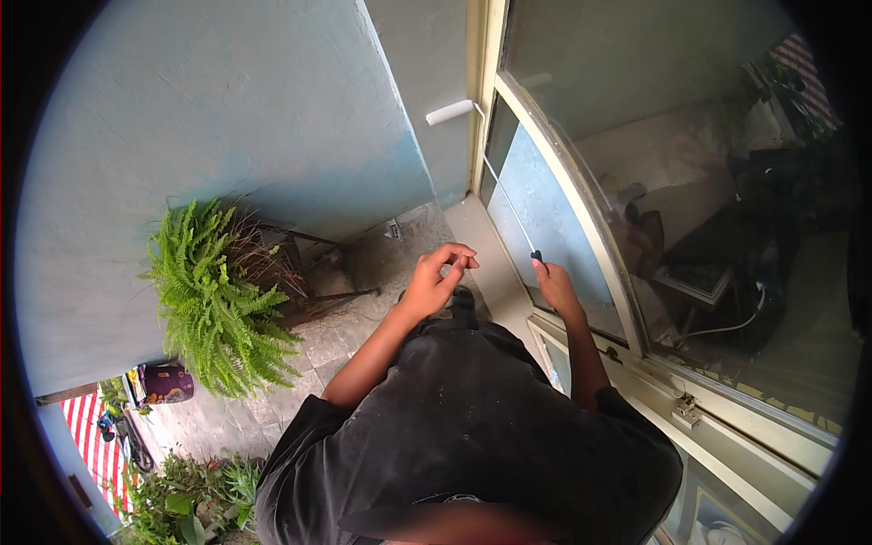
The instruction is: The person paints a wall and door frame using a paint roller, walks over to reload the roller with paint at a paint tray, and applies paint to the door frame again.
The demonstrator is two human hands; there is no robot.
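My right hand (pixel 557 289) is closed around the black handle of a long-framed paint roller (pixel 506 194). The roller's white sleeve (pixel 449 112) lies across a narrow strip of grey wall (pixel 446 54) beside the cream window frame; whether it touches the wall I cannot tell. To the left of that handle, my left hand (pixel 439 276) is raised in front of my body, its fingers curled and thumb near the fingertips, with nothing visible in it. A broad wall (pixel 238 102) with grey and light blue patches stands at the left.
A potted fern (pixel 218 306) hangs or stands by the left wall near a dark metal stand (pixel 327 296). A small object (pixel 393 230) lies at the wall's foot. Glass panes (pixel 681 170) in cream frames rise at my right. More plants (pixel 197 497) are at the lower left.
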